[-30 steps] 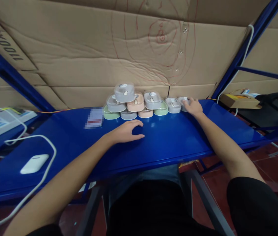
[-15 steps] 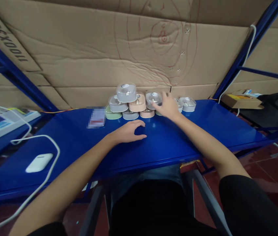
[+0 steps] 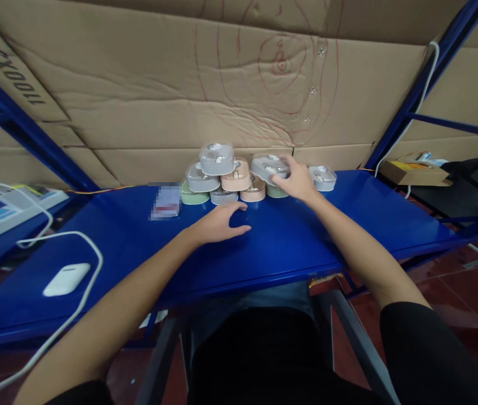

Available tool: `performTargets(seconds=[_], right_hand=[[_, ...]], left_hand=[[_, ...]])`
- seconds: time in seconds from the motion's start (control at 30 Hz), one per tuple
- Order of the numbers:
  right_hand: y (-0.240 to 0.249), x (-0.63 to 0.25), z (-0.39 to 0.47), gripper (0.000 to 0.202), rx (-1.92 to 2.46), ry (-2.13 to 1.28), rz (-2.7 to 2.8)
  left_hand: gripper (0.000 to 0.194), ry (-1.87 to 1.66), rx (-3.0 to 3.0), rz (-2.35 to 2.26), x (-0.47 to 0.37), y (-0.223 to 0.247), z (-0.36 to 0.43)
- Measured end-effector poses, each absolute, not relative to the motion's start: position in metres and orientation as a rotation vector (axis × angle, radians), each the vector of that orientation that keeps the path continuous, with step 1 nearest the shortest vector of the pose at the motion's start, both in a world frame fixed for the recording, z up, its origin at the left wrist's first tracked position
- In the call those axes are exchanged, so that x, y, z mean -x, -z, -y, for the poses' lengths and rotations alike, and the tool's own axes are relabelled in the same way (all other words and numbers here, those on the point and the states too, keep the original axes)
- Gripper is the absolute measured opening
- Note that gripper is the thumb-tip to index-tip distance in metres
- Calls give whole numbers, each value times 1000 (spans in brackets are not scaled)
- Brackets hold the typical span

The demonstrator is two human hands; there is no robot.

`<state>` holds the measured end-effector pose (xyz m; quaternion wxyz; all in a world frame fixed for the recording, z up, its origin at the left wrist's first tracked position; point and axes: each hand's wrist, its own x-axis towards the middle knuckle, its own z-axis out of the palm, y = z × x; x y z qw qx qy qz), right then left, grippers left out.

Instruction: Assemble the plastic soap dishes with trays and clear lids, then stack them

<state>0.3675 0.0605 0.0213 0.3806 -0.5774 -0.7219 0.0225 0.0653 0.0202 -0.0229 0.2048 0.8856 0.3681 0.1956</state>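
Small oval plastic boxes with clear lids are stacked against the cardboard, in green, grey and peach. My right hand (image 3: 298, 179) has its thumb and fingers around the right end of a grey clear-lidded box (image 3: 264, 167). That box is above a peach box (image 3: 253, 190) and a green box (image 3: 278, 191) of the bottom row. To its left stand a peach box (image 3: 236, 178), a grey box (image 3: 202, 179) and a top grey box (image 3: 217, 160). My left hand (image 3: 217, 224) is open in front of the stack, thumb and fingers apart, holding nothing.
Another grey box (image 3: 323, 178) stands right of my right hand. A blurred-out flat item (image 3: 165, 201) lies left of the stack. On the blue table (image 3: 281, 247) are a white earbud case (image 3: 67, 279) and a white cable (image 3: 100, 260). Blue posts (image 3: 422, 84) flank the cardboard wall (image 3: 146, 84).
My right hand has shifted slightly right. The grey box in it now appears wider and flatter, and more of the green box below shows. My left hand has barely moved.
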Motion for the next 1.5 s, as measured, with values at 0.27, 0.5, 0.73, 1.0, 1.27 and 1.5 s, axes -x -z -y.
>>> performTargets(seconds=[0.27,0.5,0.73,1.0,1.27,1.5], right_hand=[[-17,-396,-25,65,780,-707,2252],[15,-374,-25,96,750,-793,2477],[27,-351,-19,104,830,-474,2406],[-19,-403,-23,91,1069,-492,2308],[-7,-427,-43,88,1338,-613,2545],[4,-385,-24,118,1073,-322,2444]], left_hand=[[102,-894,-2029,-900,-64,29,-31],[105,-652,-2295,-963,-62,30,-29],[108,-712,-2347,-921,-68,35,-28],[106,-543,-2483,-1044,-42,14,-33],[91,-300,-2517,-1150,-16,-3,-40],[104,-419,-2538,-1047,-35,2,-32]])
